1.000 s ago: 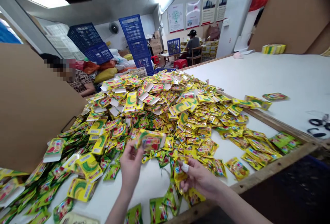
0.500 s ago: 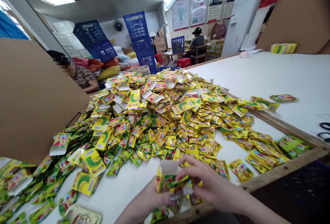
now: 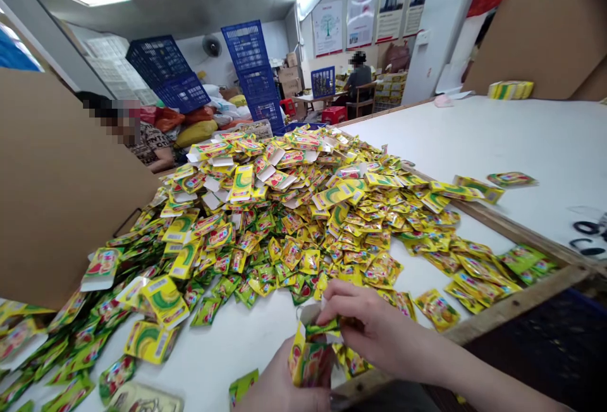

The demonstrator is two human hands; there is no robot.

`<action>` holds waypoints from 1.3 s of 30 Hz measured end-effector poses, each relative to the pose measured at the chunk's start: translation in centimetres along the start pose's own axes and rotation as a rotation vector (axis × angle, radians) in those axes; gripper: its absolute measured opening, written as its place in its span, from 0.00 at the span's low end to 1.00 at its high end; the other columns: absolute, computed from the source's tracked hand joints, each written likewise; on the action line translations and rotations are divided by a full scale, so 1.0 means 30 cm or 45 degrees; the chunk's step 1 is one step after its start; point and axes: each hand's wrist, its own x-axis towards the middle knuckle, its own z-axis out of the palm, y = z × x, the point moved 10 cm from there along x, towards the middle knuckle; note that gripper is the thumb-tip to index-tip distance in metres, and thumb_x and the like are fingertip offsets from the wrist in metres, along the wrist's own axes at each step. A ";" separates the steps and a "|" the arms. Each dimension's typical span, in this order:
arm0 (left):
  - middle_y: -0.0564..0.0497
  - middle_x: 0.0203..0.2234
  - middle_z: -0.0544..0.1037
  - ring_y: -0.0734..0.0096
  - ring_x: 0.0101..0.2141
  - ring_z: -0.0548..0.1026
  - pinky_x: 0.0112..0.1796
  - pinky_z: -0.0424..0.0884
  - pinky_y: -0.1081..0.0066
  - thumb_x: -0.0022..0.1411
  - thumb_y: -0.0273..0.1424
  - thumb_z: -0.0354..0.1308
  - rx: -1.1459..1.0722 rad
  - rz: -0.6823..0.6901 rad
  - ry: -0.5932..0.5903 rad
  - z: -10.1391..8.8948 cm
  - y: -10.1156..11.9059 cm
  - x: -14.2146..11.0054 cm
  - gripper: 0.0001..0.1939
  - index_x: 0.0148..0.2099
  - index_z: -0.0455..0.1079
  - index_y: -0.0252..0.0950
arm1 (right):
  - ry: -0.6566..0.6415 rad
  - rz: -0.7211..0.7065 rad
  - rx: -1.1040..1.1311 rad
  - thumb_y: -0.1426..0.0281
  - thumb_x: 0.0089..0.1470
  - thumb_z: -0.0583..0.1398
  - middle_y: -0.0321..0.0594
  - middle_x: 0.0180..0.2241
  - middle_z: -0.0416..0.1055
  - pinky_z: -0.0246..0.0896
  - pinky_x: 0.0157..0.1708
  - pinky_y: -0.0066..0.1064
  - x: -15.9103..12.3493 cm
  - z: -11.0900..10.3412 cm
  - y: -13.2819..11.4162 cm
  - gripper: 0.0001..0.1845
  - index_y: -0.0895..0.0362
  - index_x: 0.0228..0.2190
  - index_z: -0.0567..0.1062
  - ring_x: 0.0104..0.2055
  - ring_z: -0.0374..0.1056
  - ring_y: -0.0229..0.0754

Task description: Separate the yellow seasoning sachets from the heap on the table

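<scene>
My left hand [image 3: 289, 380] is closed round a small yellow box [image 3: 298, 352], its flaps open at the top. Over that opening, my right hand [image 3: 365, 323] has its fingers bent round a green sachet [image 3: 322, 328], which is partly inside the box. Just beyond both hands rises a big heap of yellow and green sachets [image 3: 308, 260] mixed with small boxes. A single green sachet [image 3: 243, 387] lies left of my left hand. Further left a closed-looking yellow box [image 3: 149, 339] rests on the white table [image 3: 213, 349].
A wooden rail [image 3: 516, 304] edges the table. Cardboard sheets [image 3: 61, 191] stand at the left. Scissors [image 3: 585, 235] lie at the far right. One person [image 3: 147, 140] sits behind the heap, another [image 3: 359, 77] further back. Blue crates [image 3: 249, 71] are stacked behind.
My right hand has lowered the green sachet into the box opening. The box has turned and come down slightly in my left hand. The view has shifted a little.
</scene>
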 end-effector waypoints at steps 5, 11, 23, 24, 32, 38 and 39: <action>0.56 0.28 0.68 0.73 0.29 0.64 0.34 0.63 0.73 0.42 0.25 0.61 0.180 0.068 0.072 -0.014 -0.004 0.015 0.18 0.40 0.65 0.36 | -0.328 0.096 -0.071 0.84 0.46 0.53 0.38 0.37 0.68 0.59 0.41 0.28 -0.017 0.034 -0.017 0.19 0.55 0.37 0.72 0.40 0.65 0.38; 0.52 0.36 0.71 0.65 0.38 0.69 0.42 0.64 0.66 0.47 0.28 0.62 0.029 0.108 -0.098 0.019 -0.004 0.013 0.23 0.48 0.63 0.36 | -0.068 0.076 -0.044 0.85 0.45 0.54 0.35 0.29 0.66 0.56 0.31 0.23 -0.012 -0.029 0.025 0.13 0.58 0.28 0.72 0.31 0.63 0.35; 0.50 0.36 0.74 0.59 0.41 0.69 0.43 0.63 0.63 0.35 0.35 0.70 -0.206 -0.260 -0.137 0.053 -0.121 0.007 0.33 0.46 0.64 0.35 | -0.085 0.257 0.058 0.81 0.47 0.52 0.36 0.26 0.68 0.59 0.29 0.26 -0.061 0.003 0.103 0.10 0.58 0.28 0.72 0.27 0.65 0.36; 0.51 0.34 0.73 0.61 0.39 0.69 0.42 0.63 0.64 0.34 0.36 0.70 -0.191 -0.271 -0.139 0.051 -0.118 0.004 0.33 0.45 0.65 0.34 | -0.152 0.329 0.177 0.79 0.48 0.53 0.35 0.24 0.67 0.59 0.26 0.25 -0.069 0.019 0.130 0.10 0.58 0.30 0.72 0.24 0.64 0.34; 0.54 0.26 0.67 0.72 0.29 0.63 0.33 0.60 0.71 0.35 0.39 0.68 -0.017 -0.331 -0.176 0.047 -0.136 0.003 0.24 0.34 0.64 0.35 | -0.302 0.746 0.497 0.83 0.38 0.51 0.23 0.10 0.58 0.50 0.12 0.16 -0.114 0.090 0.242 0.15 0.58 0.26 0.72 0.11 0.58 0.29; 0.52 0.29 0.70 0.70 0.31 0.65 0.35 0.62 0.70 0.35 0.41 0.68 -0.030 -0.312 -0.109 0.013 -0.175 0.002 0.29 0.39 0.65 0.34 | -0.545 0.815 0.815 0.81 0.42 0.48 0.24 0.08 0.58 0.54 0.14 0.17 -0.154 0.152 0.226 0.23 0.56 0.35 0.75 0.10 0.60 0.30; 0.52 0.30 0.71 0.69 0.32 0.66 0.36 0.63 0.69 0.36 0.40 0.68 -0.025 -0.325 -0.098 0.009 -0.189 -0.001 0.29 0.40 0.65 0.34 | -0.639 0.785 0.833 0.81 0.43 0.47 0.24 0.08 0.57 0.54 0.15 0.17 -0.167 0.168 0.207 0.25 0.55 0.39 0.74 0.10 0.60 0.30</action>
